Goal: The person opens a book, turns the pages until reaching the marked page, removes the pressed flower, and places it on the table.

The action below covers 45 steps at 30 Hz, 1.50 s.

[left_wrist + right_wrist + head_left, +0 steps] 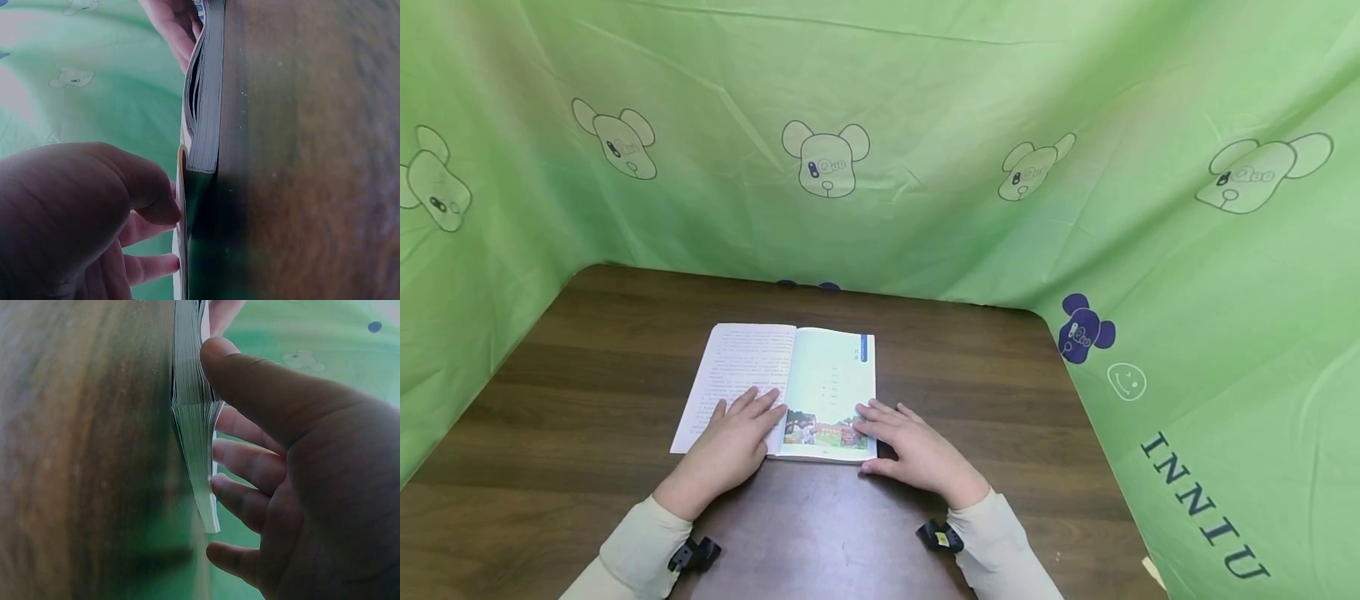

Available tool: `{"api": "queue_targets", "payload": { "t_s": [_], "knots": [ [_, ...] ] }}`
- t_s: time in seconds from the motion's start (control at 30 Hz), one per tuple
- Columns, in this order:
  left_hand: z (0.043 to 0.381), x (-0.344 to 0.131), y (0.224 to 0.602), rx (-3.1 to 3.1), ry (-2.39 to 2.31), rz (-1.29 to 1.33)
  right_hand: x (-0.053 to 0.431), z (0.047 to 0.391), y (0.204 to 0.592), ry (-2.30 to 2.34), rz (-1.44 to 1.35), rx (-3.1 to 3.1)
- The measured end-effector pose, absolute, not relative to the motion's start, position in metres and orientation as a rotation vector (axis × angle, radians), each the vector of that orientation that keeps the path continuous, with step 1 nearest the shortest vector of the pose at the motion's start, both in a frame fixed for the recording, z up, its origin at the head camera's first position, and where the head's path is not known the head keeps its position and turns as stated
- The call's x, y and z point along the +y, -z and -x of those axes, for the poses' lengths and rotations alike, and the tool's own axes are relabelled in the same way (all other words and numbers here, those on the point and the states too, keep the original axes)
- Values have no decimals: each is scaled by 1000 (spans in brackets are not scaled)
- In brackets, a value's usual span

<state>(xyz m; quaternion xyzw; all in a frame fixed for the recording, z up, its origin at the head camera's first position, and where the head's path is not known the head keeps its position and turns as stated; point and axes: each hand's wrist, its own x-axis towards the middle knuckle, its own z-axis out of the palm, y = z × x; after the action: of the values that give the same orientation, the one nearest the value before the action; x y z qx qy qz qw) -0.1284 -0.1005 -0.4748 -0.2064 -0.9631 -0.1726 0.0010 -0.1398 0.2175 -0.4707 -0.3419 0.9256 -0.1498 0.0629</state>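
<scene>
An open book lies on the brown table, with a text-filled left page and a right page that has a coloured picture along its bottom. On the left page rests my left hand, fingers spread and pointing away from me. My right hand lies at the book's lower right corner, its fingertips on the page's right edge. In the right wrist view, the right thumb touches the thick page block. From the left wrist, the left thumb appears against the thin left side of the book.
Green cloth with bear-head prints hangs round the back and sides of the wooden table. Dark wrist cameras sit on both pale sleeves. A small pale object shows at the table's right edge.
</scene>
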Motion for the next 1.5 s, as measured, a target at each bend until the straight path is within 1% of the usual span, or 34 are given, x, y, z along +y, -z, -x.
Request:
{"api": "queue_targets", "payload": {
  "t_s": [0.33, 0.7, 0.87, 1.07, 1.33, 1.5],
  "knots": [
    [126, -98, 474, -3025, 548, 636, 218, 141, 470, 447, 1088, 2805],
    [126, -95, 473, -3042, 560, 624, 221, 141, 465, 486, 1289, 2822],
    [126, -95, 476, -2965, 567, 710, 221, 142, 465, 471, 1341, 2823],
    [125, -94, 477, -2901, 568, 846, 220, 142, 465, 481, 1349, 2831],
    [125, -93, 476, -2980, 613, 845, 217, 143, 466, 519, 1354, 2863],
    [124, -92, 476, -2987, 612, 844, 216, 142, 466, 606, 1246, 2852]
  ]
}}
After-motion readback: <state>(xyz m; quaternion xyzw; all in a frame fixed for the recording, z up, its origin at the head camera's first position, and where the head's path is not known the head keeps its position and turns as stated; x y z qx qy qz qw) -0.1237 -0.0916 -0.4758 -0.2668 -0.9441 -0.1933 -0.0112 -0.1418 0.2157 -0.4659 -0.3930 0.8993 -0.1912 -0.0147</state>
